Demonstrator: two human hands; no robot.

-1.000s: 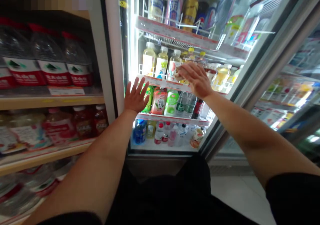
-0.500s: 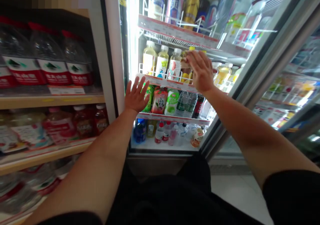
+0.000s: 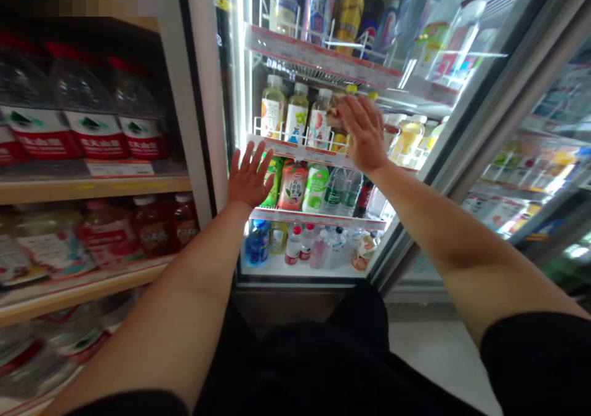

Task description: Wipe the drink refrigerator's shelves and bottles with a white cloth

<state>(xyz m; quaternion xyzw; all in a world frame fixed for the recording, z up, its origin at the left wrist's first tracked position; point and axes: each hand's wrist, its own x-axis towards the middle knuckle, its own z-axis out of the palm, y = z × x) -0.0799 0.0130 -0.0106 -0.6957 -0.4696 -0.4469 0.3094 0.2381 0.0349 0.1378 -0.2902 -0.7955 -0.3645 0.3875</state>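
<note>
My left hand is open with its fingers spread, held at the left end of the cooler's lower bottle shelf, just beside a green-labelled bottle. My right hand reaches into the shelf above. Its fingers are stretched out against the front of a yellow-capped bottle, to the right of a pink-labelled bottle. Whether the thumb grips that bottle is hidden. Pale yellow juice bottles stand at the left of the same shelf.
The glass cooler door stands open to the right. Wire shelves hold cans and bottles above, and small bottles line the bottom. A wooden rack on the left carries large water jugs and red drinks. Pale floor shows at the lower right.
My right hand rose from the shelf edge up to the yellow-capped bottle and has stayed there. My left hand has barely moved.
</note>
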